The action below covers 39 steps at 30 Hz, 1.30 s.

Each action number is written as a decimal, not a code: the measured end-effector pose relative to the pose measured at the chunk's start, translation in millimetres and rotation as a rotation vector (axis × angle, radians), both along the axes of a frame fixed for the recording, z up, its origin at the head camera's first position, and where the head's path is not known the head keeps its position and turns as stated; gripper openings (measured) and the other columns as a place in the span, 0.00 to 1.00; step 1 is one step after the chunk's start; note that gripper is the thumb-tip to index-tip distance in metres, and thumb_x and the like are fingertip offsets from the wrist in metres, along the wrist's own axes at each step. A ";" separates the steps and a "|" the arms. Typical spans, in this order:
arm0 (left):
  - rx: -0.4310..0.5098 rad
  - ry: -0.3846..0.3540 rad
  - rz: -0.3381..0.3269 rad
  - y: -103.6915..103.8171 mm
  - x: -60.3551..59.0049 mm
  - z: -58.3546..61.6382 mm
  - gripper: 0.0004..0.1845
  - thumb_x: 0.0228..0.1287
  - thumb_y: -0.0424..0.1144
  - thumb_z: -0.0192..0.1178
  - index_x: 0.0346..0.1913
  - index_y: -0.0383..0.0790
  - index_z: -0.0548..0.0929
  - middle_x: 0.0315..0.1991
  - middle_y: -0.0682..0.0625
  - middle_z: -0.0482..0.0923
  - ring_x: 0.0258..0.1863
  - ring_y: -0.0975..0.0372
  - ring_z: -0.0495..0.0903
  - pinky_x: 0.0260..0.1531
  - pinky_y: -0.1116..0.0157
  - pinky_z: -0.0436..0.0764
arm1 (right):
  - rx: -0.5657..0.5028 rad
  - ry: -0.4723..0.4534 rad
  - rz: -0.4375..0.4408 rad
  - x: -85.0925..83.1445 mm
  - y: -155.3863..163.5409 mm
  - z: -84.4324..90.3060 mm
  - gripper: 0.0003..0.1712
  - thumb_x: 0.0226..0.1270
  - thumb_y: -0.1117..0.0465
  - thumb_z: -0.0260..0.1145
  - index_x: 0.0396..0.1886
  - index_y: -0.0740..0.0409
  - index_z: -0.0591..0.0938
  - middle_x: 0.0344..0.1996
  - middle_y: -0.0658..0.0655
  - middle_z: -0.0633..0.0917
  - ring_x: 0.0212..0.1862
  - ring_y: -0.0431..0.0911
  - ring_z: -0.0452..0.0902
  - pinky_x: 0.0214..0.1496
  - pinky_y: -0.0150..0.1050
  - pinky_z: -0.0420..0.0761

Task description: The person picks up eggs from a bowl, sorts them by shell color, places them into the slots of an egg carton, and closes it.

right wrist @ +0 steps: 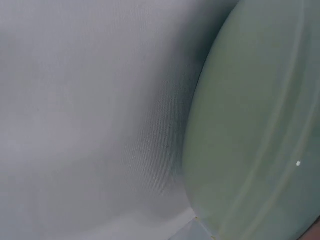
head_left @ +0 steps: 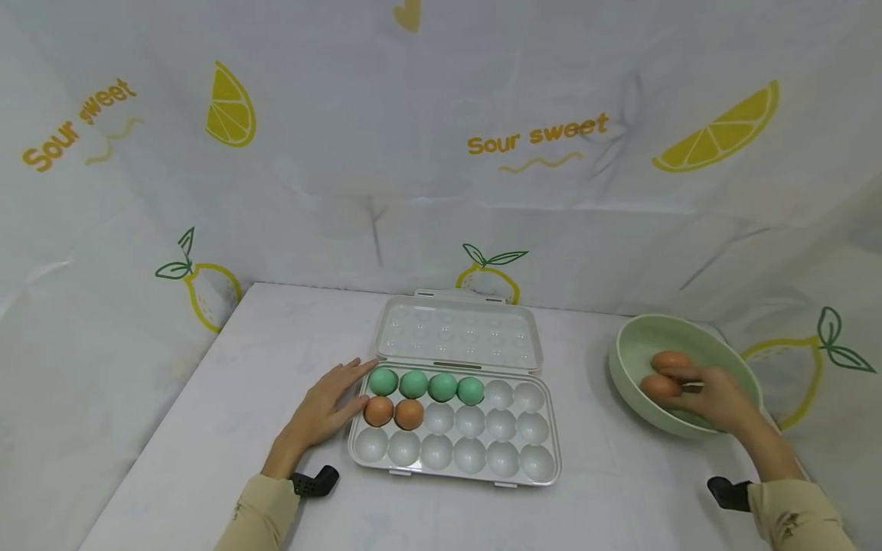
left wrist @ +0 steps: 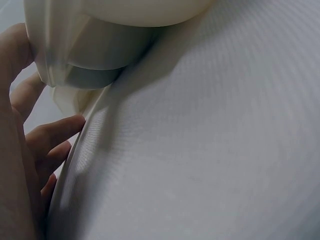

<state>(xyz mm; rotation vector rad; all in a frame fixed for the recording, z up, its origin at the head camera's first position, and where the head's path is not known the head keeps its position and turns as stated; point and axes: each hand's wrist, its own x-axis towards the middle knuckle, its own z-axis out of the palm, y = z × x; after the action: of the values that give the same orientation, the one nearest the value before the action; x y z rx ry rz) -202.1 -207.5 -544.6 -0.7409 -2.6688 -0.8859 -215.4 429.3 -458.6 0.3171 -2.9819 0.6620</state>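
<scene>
A person in tan sleeves (head_left: 265, 513) worked two-handed at a white-covered bench (head_left: 220, 398), before a cloth backdrop (head_left: 413, 184) printed with lemons and the words "Sour sweet." The right hand (head_left: 713, 394) dipped into a pale green bowl (head_left: 644, 337), fingers and thumb pinching the nearer brown egg (head_left: 658, 386) by its sides, a light hold that seemed to suit a shell likely to crack under a squeeze. The farther brown egg (head_left: 668, 359) lay just beyond, the bowl's sloping wall presumably serving to stop both from rolling away. The right wrist view, filled largely by the bowl's outer wall, did not show that grip.

At the left end of a white egg tray (head_left: 455, 472), the left hand (head_left: 331, 405) rested with its fingers spread against the edge; I took it for a steadying touch, as so light a tray would probably slide if bumped. Round wells held the eggs singly: four green eggs (head_left: 413, 384) in the back row, two brown eggs (head_left: 409, 414) at the left of the middle row. The dimpled lid (head_left: 458, 333) lay folded back behind, leaving the wells reachable from above. Tray and bowl stood well apart, apparently one to each hand.
</scene>
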 end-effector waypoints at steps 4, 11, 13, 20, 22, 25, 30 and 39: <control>-0.002 -0.003 0.006 0.2 1.1 0.8 0.32 0.69 0.45 0.62 0.76 0.52 0.70 0.72 0.46 0.75 0.73 0.45 0.72 0.76 0.44 0.66 | -0.106 0.062 -0.007 3.1 -2.5 -1.2 0.31 0.44 0.63 0.85 0.48 0.75 0.86 0.43 0.68 0.90 0.39 0.11 0.65 0.35 0.16 0.74; 0.001 -0.005 0.009 1.3 3.2 2.2 0.32 0.68 0.45 0.62 0.75 0.51 0.70 0.72 0.45 0.75 0.73 0.45 0.72 0.76 0.44 0.66 | -0.275 0.149 0.030 6.4 -9.2 -0.5 0.32 0.48 0.66 0.83 0.56 0.67 0.86 0.47 0.17 0.78 0.41 0.13 0.74 0.40 0.12 0.75; -0.003 -0.005 0.011 1.3 3.4 2.1 0.33 0.68 0.45 0.62 0.75 0.51 0.70 0.72 0.45 0.75 0.73 0.45 0.72 0.76 0.44 0.66 | -0.297 0.152 0.008 8.8 -13.8 2.3 0.31 0.50 0.66 0.83 0.56 0.67 0.86 0.44 0.15 0.77 0.41 0.13 0.74 0.39 0.13 0.76; -0.006 -0.003 0.017 0.9 3.6 1.0 0.32 0.68 0.45 0.62 0.75 0.50 0.71 0.71 0.44 0.75 0.73 0.44 0.72 0.75 0.43 0.67 | -0.402 0.186 -0.105 16.0 -40.4 10.2 0.30 0.51 0.67 0.82 0.53 0.76 0.84 0.39 0.15 0.78 0.40 0.14 0.76 0.41 0.12 0.79; -0.005 -0.004 0.017 0.8 3.5 0.7 0.32 0.68 0.45 0.62 0.75 0.50 0.71 0.71 0.44 0.75 0.73 0.44 0.72 0.75 0.43 0.66 | -0.457 0.221 -0.105 17.1 -49.3 9.3 0.30 0.50 0.70 0.82 0.54 0.77 0.83 0.40 0.17 0.79 0.41 0.15 0.77 0.42 0.12 0.80; -0.007 -0.004 0.017 0.8 3.5 0.6 0.32 0.68 0.45 0.62 0.75 0.51 0.71 0.71 0.44 0.75 0.73 0.45 0.72 0.76 0.44 0.66 | -0.515 0.270 -0.073 19.0 -65.5 8.3 0.31 0.48 0.74 0.81 0.55 0.76 0.83 0.44 0.19 0.81 0.43 0.16 0.79 0.44 0.13 0.81; -0.011 0.004 0.023 0.5 3.4 0.4 0.33 0.68 0.45 0.62 0.75 0.51 0.71 0.71 0.44 0.76 0.73 0.45 0.73 0.76 0.45 0.66 | -0.646 0.272 0.061 21.5 -103.4 11.8 0.30 0.47 0.82 0.76 0.54 0.80 0.82 0.47 0.28 0.85 0.48 0.23 0.82 0.47 0.19 0.85; -0.005 0.005 0.016 3.0 2.6 1.3 0.32 0.68 0.45 0.62 0.75 0.50 0.71 0.71 0.44 0.75 0.72 0.45 0.73 0.76 0.44 0.66 | -0.823 0.117 0.121 32.5 -174.7 4.8 0.28 0.51 0.79 0.76 0.55 0.78 0.81 0.49 0.31 0.86 0.53 0.25 0.83 0.54 0.24 0.85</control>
<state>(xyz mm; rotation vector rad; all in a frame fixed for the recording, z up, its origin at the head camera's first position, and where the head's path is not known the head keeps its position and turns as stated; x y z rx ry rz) -199.5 -204.5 -543.2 -0.7209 -2.6697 -0.8729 -182.9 254.7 -453.7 0.4369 -2.3195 1.7004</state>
